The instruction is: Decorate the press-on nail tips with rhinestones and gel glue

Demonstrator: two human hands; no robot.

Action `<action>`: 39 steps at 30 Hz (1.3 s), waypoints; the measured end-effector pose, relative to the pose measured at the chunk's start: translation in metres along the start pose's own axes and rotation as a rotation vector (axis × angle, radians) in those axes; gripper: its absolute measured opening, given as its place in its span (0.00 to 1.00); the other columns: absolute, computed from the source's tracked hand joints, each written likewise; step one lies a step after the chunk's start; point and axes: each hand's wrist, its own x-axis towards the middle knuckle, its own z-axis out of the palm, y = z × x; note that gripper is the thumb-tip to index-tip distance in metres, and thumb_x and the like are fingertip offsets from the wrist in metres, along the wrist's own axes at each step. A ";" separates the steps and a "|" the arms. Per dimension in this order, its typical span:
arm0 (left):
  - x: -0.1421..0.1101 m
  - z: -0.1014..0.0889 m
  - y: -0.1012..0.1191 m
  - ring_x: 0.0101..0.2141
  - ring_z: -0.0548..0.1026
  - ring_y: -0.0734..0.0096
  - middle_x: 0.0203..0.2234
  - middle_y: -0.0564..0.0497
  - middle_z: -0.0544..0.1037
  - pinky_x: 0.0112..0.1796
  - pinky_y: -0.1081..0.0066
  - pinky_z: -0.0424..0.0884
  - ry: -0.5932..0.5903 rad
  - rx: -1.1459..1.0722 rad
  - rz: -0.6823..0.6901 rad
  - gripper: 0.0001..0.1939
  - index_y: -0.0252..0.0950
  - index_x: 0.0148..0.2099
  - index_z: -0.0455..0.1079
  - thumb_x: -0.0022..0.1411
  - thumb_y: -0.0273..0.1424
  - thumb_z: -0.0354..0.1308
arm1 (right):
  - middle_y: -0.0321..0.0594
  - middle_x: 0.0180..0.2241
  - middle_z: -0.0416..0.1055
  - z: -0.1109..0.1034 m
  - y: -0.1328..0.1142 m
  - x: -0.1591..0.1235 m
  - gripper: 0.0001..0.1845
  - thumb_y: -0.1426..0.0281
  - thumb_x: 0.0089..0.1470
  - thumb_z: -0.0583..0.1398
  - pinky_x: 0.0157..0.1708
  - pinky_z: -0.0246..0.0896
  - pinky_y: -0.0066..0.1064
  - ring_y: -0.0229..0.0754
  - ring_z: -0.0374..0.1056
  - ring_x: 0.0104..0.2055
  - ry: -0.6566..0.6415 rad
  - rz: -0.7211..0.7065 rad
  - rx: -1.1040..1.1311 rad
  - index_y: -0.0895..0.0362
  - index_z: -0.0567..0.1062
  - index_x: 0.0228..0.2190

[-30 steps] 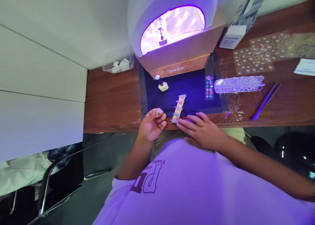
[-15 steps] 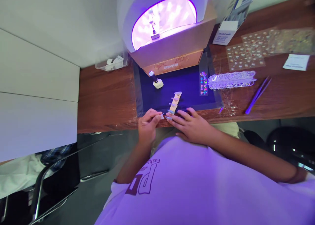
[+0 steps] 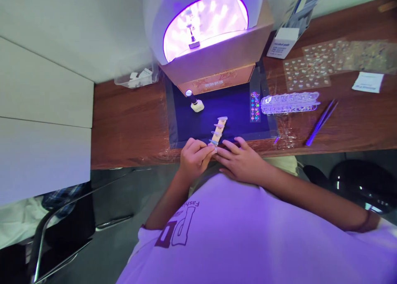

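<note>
A wooden stick [image 3: 218, 131] carrying several false nail tips lies on the dark blue mat [image 3: 235, 110] near the desk's front edge. My left hand [image 3: 194, 158] has its fingers pinched around a small nail tip at the near end of the stick. My right hand [image 3: 238, 160] lies flat on the mat's edge, its fingertips touching the near end of the stick. A small nail polish bottle [image 3: 195, 103] stands on the mat beyond the stick.
A lit UV nail lamp [image 3: 204, 23] sits on a cardboard box at the back. A clear tip tray [image 3: 290, 103], a sticker strip [image 3: 254, 106], purple tweezers [image 3: 321, 122], sticker sheets [image 3: 328, 62], a white box [image 3: 285, 44] and a small plastic tub [image 3: 136, 78] lie around.
My left hand has moved right from a raised position to the near end of the stick, bringing the small nail tip with it. My right hand stays beside the stick.
</note>
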 end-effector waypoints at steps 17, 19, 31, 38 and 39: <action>0.005 -0.008 -0.004 0.28 0.65 0.71 0.25 0.51 0.75 0.33 0.68 0.63 -0.054 0.208 0.244 0.07 0.44 0.39 0.79 0.65 0.31 0.60 | 0.38 0.59 0.70 0.000 0.001 0.001 0.26 0.56 0.63 0.56 0.58 0.48 0.50 0.52 0.58 0.59 -0.037 0.005 -0.001 0.52 0.70 0.59; 0.007 -0.011 -0.006 0.28 0.65 0.71 0.26 0.51 0.75 0.33 0.68 0.63 -0.052 0.214 0.256 0.06 0.44 0.38 0.79 0.65 0.31 0.60 | 0.38 0.62 0.68 0.000 0.002 0.001 0.27 0.56 0.63 0.54 0.58 0.49 0.50 0.52 0.57 0.60 -0.055 0.004 -0.008 0.52 0.69 0.59; 0.008 -0.029 -0.015 0.29 0.68 0.70 0.26 0.50 0.76 0.32 0.68 0.67 0.006 0.311 0.256 0.04 0.42 0.39 0.79 0.63 0.31 0.63 | 0.35 0.69 0.58 -0.003 0.004 0.001 0.29 0.57 0.64 0.52 0.60 0.52 0.50 0.52 0.57 0.61 -0.083 0.002 0.006 0.51 0.64 0.64; 0.002 -0.056 -0.030 0.30 0.70 0.71 0.27 0.53 0.75 0.32 0.67 0.67 0.260 0.311 0.146 0.07 0.45 0.41 0.80 0.60 0.29 0.66 | 0.35 0.70 0.55 -0.003 0.006 -0.001 0.30 0.57 0.64 0.52 0.65 0.49 0.49 0.50 0.56 0.65 -0.069 -0.020 -0.027 0.51 0.63 0.64; 0.001 -0.060 -0.033 0.29 0.71 0.71 0.27 0.54 0.75 0.31 0.67 0.67 0.293 0.311 0.128 0.08 0.46 0.42 0.80 0.59 0.29 0.66 | 0.35 0.70 0.56 -0.004 0.007 -0.002 0.30 0.57 0.64 0.52 0.65 0.49 0.49 0.50 0.56 0.65 -0.060 -0.028 -0.032 0.51 0.63 0.64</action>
